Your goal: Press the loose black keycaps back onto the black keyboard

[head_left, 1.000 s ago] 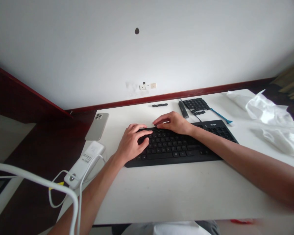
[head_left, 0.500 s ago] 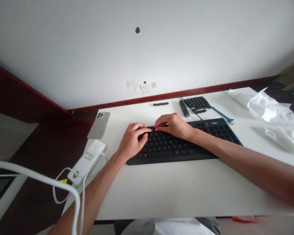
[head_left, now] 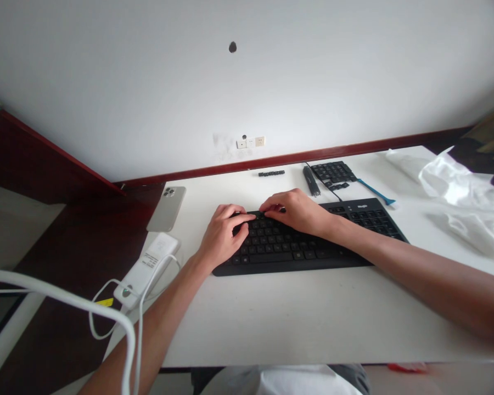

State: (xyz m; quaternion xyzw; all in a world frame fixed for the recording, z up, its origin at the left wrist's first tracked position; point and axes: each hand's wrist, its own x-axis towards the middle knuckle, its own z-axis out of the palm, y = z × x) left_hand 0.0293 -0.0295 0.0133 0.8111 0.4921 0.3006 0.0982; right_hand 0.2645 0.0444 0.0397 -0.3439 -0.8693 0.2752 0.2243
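Observation:
A black keyboard lies on the white table under both hands. My left hand rests over its upper left corner, fingers apart, the index fingertip touching the top row of keys. Close beside it, my right hand has its fingertips pinched together at the same row; whatever they hold, if anything, is hidden. Loose keycaps stand beyond the keyboard: a short row behind my hands and a larger block at the back right.
At the back right are a black cylindrical tool, a thin cable and a blue brush. Crumpled clear plastic covers the right side. A phone and a white power strip with cables lie along the left edge.
Both hands stay at the top row of keys, with only very slight finger movement. The whole view has shifted a little.

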